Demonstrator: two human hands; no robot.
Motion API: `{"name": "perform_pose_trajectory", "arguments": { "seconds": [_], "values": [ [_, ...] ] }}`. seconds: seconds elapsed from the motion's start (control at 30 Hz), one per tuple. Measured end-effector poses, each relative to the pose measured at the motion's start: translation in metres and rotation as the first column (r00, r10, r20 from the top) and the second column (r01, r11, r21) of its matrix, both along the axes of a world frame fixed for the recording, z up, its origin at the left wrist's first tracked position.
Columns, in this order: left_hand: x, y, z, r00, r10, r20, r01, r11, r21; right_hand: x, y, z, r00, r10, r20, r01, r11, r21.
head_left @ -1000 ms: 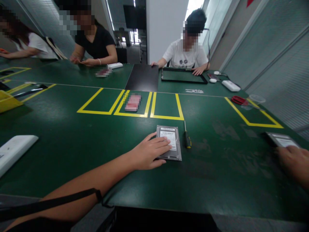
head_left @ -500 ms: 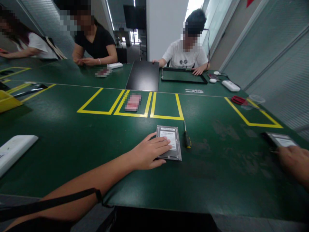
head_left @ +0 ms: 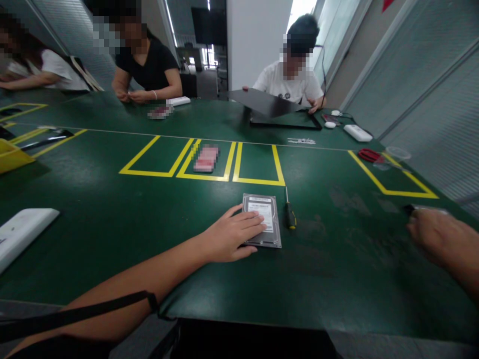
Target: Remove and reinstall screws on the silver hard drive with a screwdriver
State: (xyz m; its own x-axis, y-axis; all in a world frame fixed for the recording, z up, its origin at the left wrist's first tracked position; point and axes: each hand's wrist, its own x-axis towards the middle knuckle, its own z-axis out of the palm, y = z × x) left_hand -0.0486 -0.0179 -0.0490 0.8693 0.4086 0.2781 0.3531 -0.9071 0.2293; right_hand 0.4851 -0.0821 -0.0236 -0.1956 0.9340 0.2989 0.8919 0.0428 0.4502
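My left hand [head_left: 239, 232] lies flat with spread fingers on a hard drive [head_left: 275, 232], label side up on the green table. The drive's far end and right side show past my fingertips. Close to its right lies a screwdriver [head_left: 289, 214] with a dark and yellow handle, its tip pointing away from me. At the far right my right hand [head_left: 436, 234] is closed, knuckles up, on a second hard drive [head_left: 436, 209]. Only that drive's far edge peeks out; the fingertips are hidden beneath the hand.
Yellow tape outlines [head_left: 258, 181] mark the table, one holding a blurred pink item [head_left: 207, 158]. Red cable [head_left: 370, 154] lies at the right, a white box [head_left: 26, 234] at the left. Across the table a person holds a dark panel [head_left: 269, 102] over a black frame [head_left: 288, 124].
My right hand has moved left and now covers most of the second hard drive. My left hand stays put. Across the table, the person has swung the dark panel right, over the frame.
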Motion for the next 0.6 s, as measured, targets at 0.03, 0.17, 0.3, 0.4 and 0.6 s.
{"name": "perform_pose_trajectory", "arguments": {
  "seconds": [0.03,0.17,0.3,0.4,0.6],
  "values": [
    [0.0,0.0,0.0,1.0,0.002,-0.004,-0.002,1.0,0.0,-0.015,0.006,0.007,0.998,0.038,0.045,-0.037,0.999,-0.028],
    [-0.001,0.0,-0.001,1.0,0.003,-0.017,-0.002,1.0,0.007,-0.085,0.025,0.029,0.99,0.063,-0.125,-0.063,0.998,0.005],
    [-0.001,0.001,-0.003,1.0,0.001,-0.009,-0.001,1.0,0.014,-0.163,0.034,0.043,0.899,0.228,-0.373,-0.234,0.972,0.031],
    [-0.001,0.001,-0.002,1.0,-0.009,0.004,0.009,1.0,0.013,-0.216,0.038,0.047,0.738,0.431,-0.519,-0.425,0.895,0.138],
    [-0.002,0.001,0.001,0.998,-0.044,0.04,0.044,0.999,0.005,-0.294,0.039,0.044,0.409,0.436,-0.801,-0.548,0.82,0.166]
  ]
}}
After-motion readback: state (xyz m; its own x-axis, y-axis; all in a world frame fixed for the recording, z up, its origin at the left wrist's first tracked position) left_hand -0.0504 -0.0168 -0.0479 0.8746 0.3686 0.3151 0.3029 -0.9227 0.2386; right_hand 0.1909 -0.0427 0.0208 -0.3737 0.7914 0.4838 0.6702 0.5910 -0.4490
